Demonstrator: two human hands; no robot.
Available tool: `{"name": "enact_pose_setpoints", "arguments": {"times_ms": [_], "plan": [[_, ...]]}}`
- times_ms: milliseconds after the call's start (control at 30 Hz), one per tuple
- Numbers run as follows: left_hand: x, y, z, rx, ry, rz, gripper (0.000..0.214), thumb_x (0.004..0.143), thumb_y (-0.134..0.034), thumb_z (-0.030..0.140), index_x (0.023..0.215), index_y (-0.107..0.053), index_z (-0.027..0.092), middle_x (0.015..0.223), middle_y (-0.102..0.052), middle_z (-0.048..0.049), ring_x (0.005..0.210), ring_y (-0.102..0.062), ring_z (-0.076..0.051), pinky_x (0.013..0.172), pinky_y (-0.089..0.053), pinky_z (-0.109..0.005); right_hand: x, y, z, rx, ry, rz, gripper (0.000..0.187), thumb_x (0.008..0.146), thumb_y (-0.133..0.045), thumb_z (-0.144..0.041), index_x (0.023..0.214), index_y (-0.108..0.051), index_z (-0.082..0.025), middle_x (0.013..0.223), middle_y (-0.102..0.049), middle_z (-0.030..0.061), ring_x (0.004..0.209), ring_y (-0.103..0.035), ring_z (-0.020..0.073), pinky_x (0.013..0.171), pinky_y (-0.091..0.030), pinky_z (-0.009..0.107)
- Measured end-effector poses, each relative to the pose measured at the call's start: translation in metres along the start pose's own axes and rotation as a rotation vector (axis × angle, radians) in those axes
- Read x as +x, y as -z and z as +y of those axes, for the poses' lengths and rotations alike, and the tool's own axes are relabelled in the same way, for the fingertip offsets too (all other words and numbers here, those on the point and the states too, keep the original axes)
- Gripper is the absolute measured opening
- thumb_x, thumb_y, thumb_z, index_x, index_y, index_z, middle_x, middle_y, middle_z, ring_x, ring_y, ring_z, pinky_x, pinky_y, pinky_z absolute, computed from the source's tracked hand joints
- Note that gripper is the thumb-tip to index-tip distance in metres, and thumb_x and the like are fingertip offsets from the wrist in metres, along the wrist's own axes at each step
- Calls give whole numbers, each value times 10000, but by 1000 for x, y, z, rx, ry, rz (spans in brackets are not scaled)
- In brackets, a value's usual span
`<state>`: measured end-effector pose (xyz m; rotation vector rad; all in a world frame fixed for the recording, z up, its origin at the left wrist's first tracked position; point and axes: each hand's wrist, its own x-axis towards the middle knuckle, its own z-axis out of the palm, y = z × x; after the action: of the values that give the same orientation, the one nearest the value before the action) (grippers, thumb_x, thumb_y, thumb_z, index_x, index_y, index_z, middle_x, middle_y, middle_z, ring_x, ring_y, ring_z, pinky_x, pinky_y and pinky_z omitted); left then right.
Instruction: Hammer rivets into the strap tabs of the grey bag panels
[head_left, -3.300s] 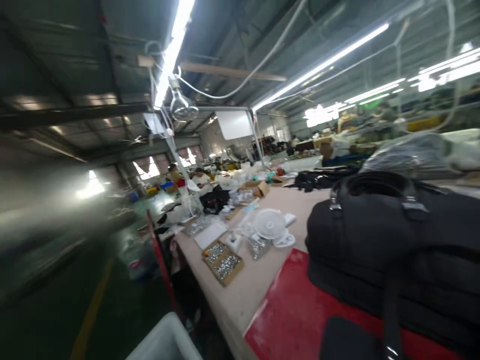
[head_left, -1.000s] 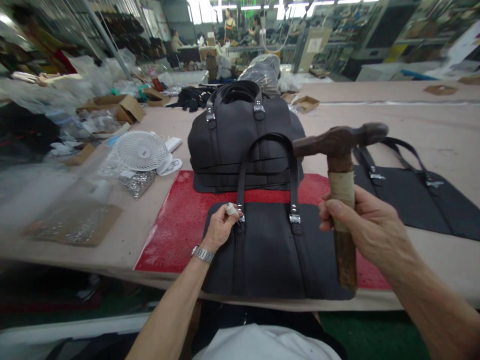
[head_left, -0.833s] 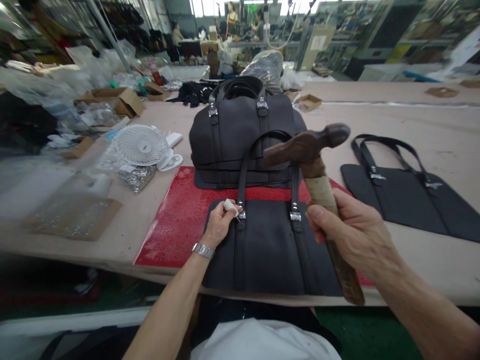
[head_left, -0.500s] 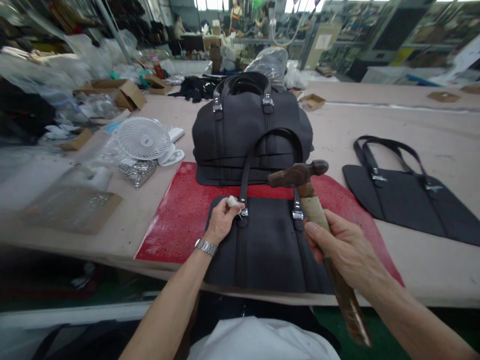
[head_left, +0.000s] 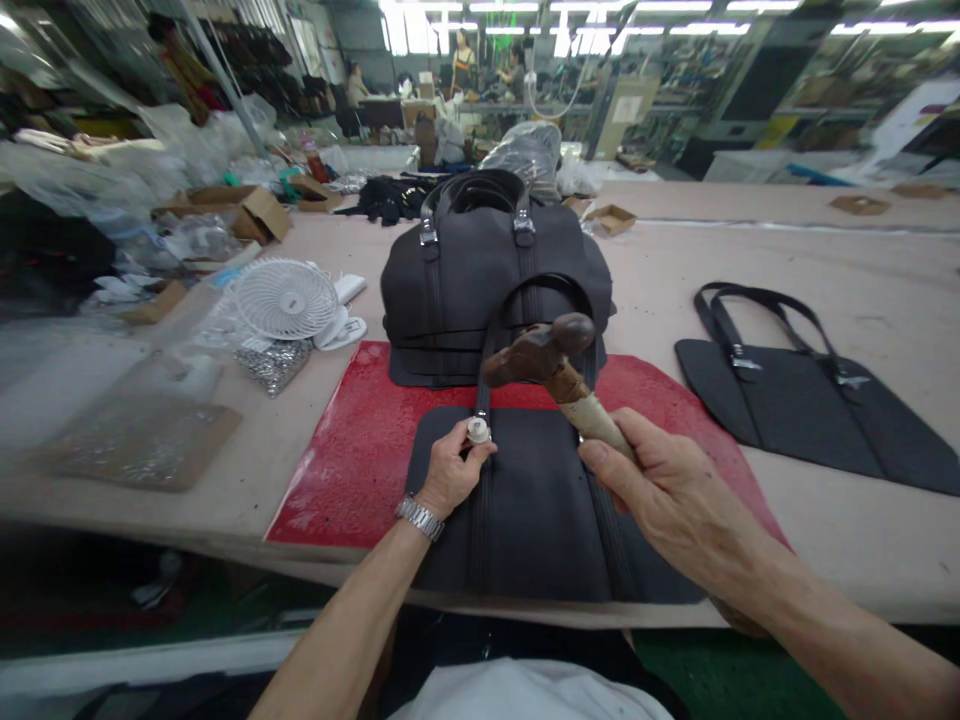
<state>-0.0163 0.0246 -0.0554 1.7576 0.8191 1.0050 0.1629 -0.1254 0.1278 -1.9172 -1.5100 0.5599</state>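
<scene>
A flat black bag panel (head_left: 532, 510) with two straps lies on a red mat (head_left: 352, 440). My left hand (head_left: 454, 470) is closed, pinching a small white cylindrical punch (head_left: 477, 430) upright on the left strap's metal buckle. My right hand (head_left: 667, 490) grips the taped wooden handle of a hammer (head_left: 544, 355); its dark head hovers just above and to the right of the punch. A watch is on my left wrist.
A stack of finished black bags (head_left: 487, 270) stands behind the mat. Another flat bag panel (head_left: 802, 400) lies at the right. A small white fan (head_left: 285, 298), bagged metal hardware (head_left: 274, 362) and a cardboard tray (head_left: 142, 445) sit at the left. People work at far tables.
The hammer head has swung down and left, from raised at the right to just above the punch. My left hand stays at the left buckle, now holding the punch upright.
</scene>
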Motion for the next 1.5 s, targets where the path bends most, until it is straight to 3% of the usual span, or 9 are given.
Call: {"name": "enact_pose_setpoints", "arguments": {"times_ms": [233,467,567,667,767,900,1100,1267,1500], "plan": [[0,1,-4,88,-57,-39,269,864,-657,327,1092,-619,188,1019,-690,-87,935,-658,-234,885,-523,-341,6,-5,0,-109,176,214,299,972,-422,-441,778,-417,-215,535,-416,-49,429,-375,104,442,-237,249],[0,2,-5,155,-109,-47,274,821,-604,173,1093,-635,189,1022,-687,-53,941,-648,-200,871,-513,-317,7,-26,55,-686,179,-294,196,976,-349,-274,887,-505,-195,620,-541,24,536,-528,189,538,-103,326],[1,2,-5,173,-106,-59,255,826,-606,211,1079,-636,185,979,-694,-48,895,-654,-189,832,-529,-305,13,1,35,-551,128,-129,309,1001,-276,-339,860,-512,-198,649,-531,25,552,-489,165,553,-163,319],[1,1,-7,200,-98,-42,182,826,-628,227,1002,-654,185,892,-699,-37,823,-655,-182,804,-529,-297,20,18,15,-154,47,-227,463,1001,-227,-487,837,-544,-191,717,-539,34,579,-478,143,564,-284,287],[0,0,-8,206,-85,-34,213,826,-654,211,1038,-646,186,951,-702,-41,870,-656,-184,828,-515,-289,17,6,22,191,-184,-424,650,965,-109,-654,844,-531,-176,616,-494,12,485,-471,131,472,-336,254],[-1,0,-9,174,-89,-61,277,834,-650,206,1109,-610,193,1037,-679,-49,948,-638,-192,872,-506,-299,9,-20,48,386,-318,-384,555,876,-402,-738,797,-421,-189,592,-412,-46,426,-400,94,401,-298,226],[0,-1,-9,175,-64,-52,274,830,-657,218,1098,-603,194,1035,-672,-49,953,-630,-192,888,-500,-305,17,-16,28,-73,-55,-140,417,967,-356,-560,793,-446,-192,616,-422,-35,527,-368,103,524,-238,269],[-1,0,-6,184,-75,-83,231,856,-622,239,1083,-607,201,978,-666,-34,896,-619,-184,837,-490,-292,29,-28,27,-495,42,-242,299,976,-383,-462,870,-493,-205,649,-492,-3,528,-364,137,546,-152,298],[-3,4,7,196,-95,-107,284,866,-634,364,1083,-590,185,950,-641,-47,852,-596,-188,810,-480,-298,29,-32,32,-513,79,-302,324,992,-349,-457,877,-507,-200,699,-524,10,529,-385,136,543,-146,303]]}}
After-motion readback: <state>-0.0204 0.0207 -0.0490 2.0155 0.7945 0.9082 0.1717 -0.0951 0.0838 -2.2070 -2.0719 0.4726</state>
